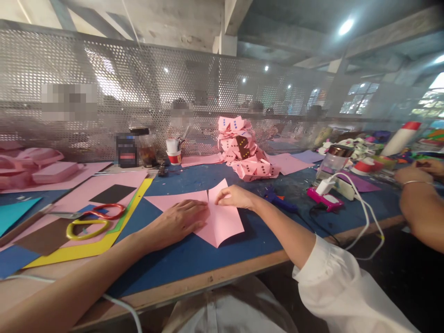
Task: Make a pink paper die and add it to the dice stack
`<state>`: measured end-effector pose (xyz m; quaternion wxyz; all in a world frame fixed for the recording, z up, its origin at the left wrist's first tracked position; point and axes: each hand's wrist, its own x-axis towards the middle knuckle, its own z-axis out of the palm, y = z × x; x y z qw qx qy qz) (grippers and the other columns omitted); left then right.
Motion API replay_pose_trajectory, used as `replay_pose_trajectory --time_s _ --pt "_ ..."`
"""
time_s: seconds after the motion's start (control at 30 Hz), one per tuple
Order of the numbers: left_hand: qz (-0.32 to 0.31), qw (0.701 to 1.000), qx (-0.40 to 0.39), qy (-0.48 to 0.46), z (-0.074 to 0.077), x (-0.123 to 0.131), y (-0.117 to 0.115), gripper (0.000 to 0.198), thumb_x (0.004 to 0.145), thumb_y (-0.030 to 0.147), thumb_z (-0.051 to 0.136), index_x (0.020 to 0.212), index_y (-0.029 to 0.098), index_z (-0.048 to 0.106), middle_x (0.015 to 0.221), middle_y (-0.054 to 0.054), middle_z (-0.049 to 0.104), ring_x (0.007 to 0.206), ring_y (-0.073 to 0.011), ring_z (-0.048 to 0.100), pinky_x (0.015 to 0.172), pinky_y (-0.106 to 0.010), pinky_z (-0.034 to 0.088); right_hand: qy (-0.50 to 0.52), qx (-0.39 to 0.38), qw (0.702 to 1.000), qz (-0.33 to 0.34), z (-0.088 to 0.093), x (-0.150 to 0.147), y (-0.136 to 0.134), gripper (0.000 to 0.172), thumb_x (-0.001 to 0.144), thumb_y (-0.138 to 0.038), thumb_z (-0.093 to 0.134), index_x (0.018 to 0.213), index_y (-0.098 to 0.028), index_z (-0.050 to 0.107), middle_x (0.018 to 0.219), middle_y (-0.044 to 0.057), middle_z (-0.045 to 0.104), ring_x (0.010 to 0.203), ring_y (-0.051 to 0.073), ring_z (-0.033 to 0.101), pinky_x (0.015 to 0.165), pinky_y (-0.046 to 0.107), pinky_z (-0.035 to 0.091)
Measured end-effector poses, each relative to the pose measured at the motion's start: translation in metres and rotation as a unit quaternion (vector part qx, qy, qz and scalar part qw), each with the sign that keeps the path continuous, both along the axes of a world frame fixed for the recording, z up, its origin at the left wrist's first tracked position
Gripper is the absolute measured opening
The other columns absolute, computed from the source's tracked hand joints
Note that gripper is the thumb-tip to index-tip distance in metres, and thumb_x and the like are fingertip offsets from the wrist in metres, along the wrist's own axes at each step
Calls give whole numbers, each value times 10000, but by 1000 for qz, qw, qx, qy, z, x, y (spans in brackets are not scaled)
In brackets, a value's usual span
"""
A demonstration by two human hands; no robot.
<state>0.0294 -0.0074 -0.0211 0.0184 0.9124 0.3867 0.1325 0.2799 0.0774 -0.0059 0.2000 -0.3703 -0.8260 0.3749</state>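
A creased sheet of pink paper (222,222) lies on the blue work mat, with a slit at its far edge and its near right corner lifted off the surface. My left hand (183,217) rests flat on its left part, fingers stretched out. With thumb and fingers pinched together, my right hand (236,196) holds the paper just right of the slit. Beyond the sheet stands a pile of folded pink paper pieces (239,143) with dark, blue and yellow dots. A blue glue gun (282,201) lies to the right of my right hand.
Scissors (104,212) with red and yellow handles lie on coloured sheets at left. A pink power strip (325,199) with white cables sits at right, near a jar (335,159). Another person's arm (421,203) reaches in at far right. A perforated metal screen (194,78) stands behind.
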Motion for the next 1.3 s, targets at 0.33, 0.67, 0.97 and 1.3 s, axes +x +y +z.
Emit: replay_pose_trajectory --time_s 0.33,0.67,0.97,1.3 --pt "0 1000 1 -2 3 0 -1 424 1007 446 461 1395 303 555 1465 -50 567 1359 -251 498 1148 -439 412 -9 -17 1000 7 3 1 0 179 778 -136 660 906 -159 784 979 39 781 965 196 698 890 267 478" --pt "2 1000 -5 -12 3 1 -1 445 1007 451 458 1418 301 536 1474 -47 560 1372 -247 489 1155 -430 401 3 -11 1000 -2 4 3 -1 156 781 -179 677 893 -157 784 934 42 784 918 192 703 835 261 487" --pt "-24 999 3 -44 7 5 -8 447 971 462 530 1385 302 579 1461 -49 576 1351 -252 518 1153 -434 409 20 33 998 -59 -1 1 1 152 820 -190 655 901 -150 777 921 47 778 916 183 697 829 251 478" --pt "-6 1000 4 -23 5 3 -6 462 981 483 503 1400 296 552 1463 -41 573 1355 -249 508 1158 -430 393 21 64 994 -81 -3 2 4 124 832 -177 661 880 -158 774 919 45 778 906 184 699 820 255 482"
